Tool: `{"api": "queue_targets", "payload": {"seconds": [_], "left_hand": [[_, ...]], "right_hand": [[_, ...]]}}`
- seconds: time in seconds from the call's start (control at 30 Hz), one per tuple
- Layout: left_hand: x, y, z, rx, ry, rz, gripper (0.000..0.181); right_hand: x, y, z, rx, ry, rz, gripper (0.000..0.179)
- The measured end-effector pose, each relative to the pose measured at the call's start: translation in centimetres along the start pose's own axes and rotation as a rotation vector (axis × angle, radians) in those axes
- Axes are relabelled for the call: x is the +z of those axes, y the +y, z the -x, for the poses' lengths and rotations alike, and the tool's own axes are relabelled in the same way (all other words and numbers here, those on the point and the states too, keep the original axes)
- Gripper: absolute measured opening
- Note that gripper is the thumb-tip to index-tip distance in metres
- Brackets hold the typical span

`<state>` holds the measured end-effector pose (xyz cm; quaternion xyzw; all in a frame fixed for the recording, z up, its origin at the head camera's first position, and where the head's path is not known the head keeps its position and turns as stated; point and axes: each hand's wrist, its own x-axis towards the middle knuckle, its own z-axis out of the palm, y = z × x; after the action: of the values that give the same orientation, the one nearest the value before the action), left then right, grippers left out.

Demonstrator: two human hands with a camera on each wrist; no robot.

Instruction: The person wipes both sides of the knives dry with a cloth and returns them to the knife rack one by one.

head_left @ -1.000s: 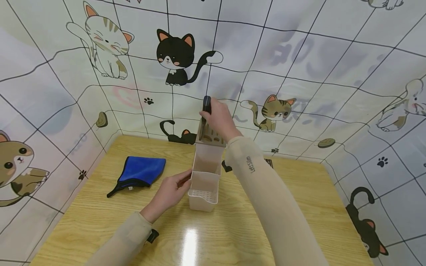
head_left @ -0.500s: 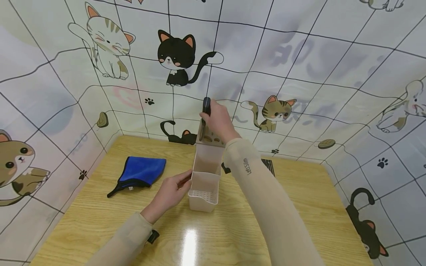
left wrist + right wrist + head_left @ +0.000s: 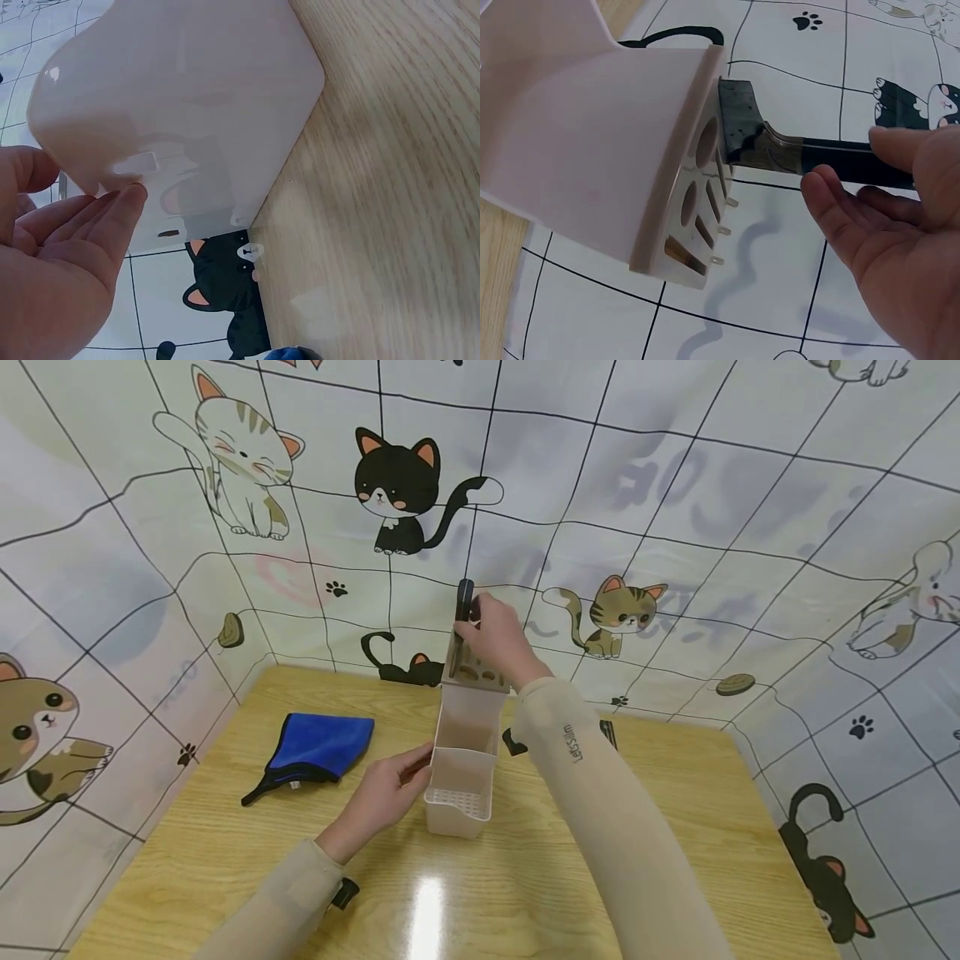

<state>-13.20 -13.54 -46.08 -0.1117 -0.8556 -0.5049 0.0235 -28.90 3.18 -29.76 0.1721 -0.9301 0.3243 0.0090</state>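
A pale pink knife holder [image 3: 463, 768] stands on the table, its front trays toward me and its slotted top [image 3: 697, 202] at the back. A kitchen knife [image 3: 840, 159] stands in an end slot, with some blade and the whole black handle above it. My right hand [image 3: 498, 635] is at the handle: the thumb lies across it and loosely bent fingers rest by its other edge, with a gap showing. My left hand [image 3: 381, 793] touches the holder's left side with nearly straight fingers, fingertips flat on its wall [image 3: 202, 112] in the left wrist view.
A blue cloth [image 3: 322, 747] with black edging and a loop lies to the left. A dark object [image 3: 515, 742] lies right of the holder, and a striped black one [image 3: 608, 732] is partly behind my right sleeve. A cat-patterned sheet [image 3: 405, 602] hangs behind the wooden table [image 3: 675, 827].
My right hand has loosened around the knife handle and shifted slightly down and right, so more of the handle shows. The left hand and the holder have stayed in place.
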Motion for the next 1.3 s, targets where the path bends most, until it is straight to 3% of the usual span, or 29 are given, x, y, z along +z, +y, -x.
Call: {"api": "queue_targets", "payload": {"seconds": [0.27,0.47,0.9,1.3], "left_hand": [[-1.0,-0.1,0.3,-0.02,-0.018,-0.062,0.047],[-2.5,-0.3,0.5,0.037,0.03,-0.169,0.044],[-6.1,-0.4,0.6,0.06,0.084,-0.372,0.047],[-8.2,-2.1,0.8,0.084,0.1,-0.457,0.05]], "right_hand": [[-2.1,1.5,2.3,-0.028,-0.073,0.012,0.039],[-3.4,3.9,4.8,-0.037,-0.072,-0.034,0.035],[-5.0,8.5,10.4,-0.015,0.063,-0.071,0.033],[-4.6,13.1,14.8,0.034,0.194,-0.083,0.03]]}}
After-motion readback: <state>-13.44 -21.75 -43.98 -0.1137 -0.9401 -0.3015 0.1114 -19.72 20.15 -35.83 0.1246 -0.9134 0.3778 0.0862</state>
